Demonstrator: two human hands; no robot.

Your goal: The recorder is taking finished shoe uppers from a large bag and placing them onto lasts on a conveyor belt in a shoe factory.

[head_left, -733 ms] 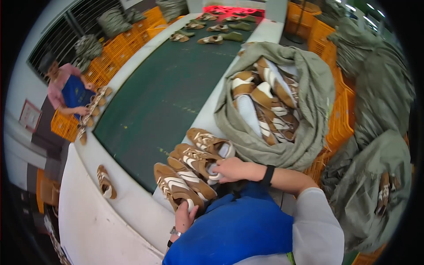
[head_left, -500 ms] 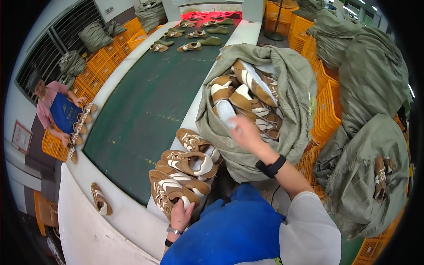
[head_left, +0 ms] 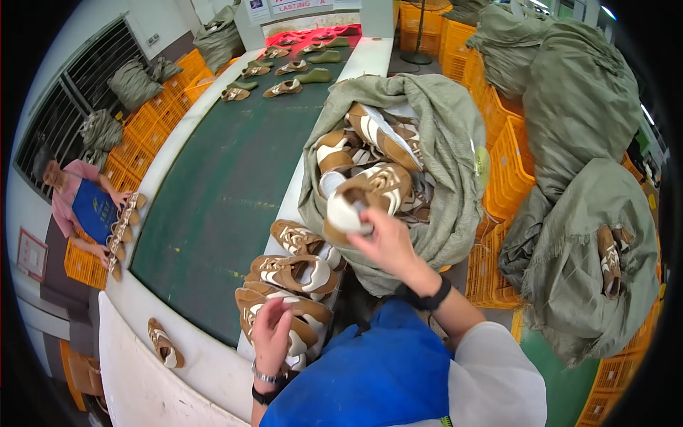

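Note:
My right hand [head_left: 390, 245] grips a brown sneaker [head_left: 347, 213] by its white heel, fingers at the shoe opening. The shoe is over the near left part of an open grey-green sack [head_left: 455, 142]. Inside the sack lies a heap of similar sneakers [head_left: 380, 135], one showing its white sole. My left hand [head_left: 272, 338] is raised over the near end of a row of sneakers [head_left: 306, 276] on the white ledge beside the sack. Its fingers are apart and hold nothing. It partly hides the nearest shoes.
A green conveyor belt [head_left: 213, 178] carries shoes and green shoe lasts [head_left: 313, 75] at its far end. Across it, a person [head_left: 89, 206] handles a line of shoes. One sneaker [head_left: 165, 343] lies on the left ledge. Orange crates [head_left: 509, 171] and full sacks [head_left: 580, 107] stand at right.
My right hand has drawn a sneaker up from the heap, toward me. My left hand has come off the nearest sneaker in the row and opened. The whole view has shifted slightly.

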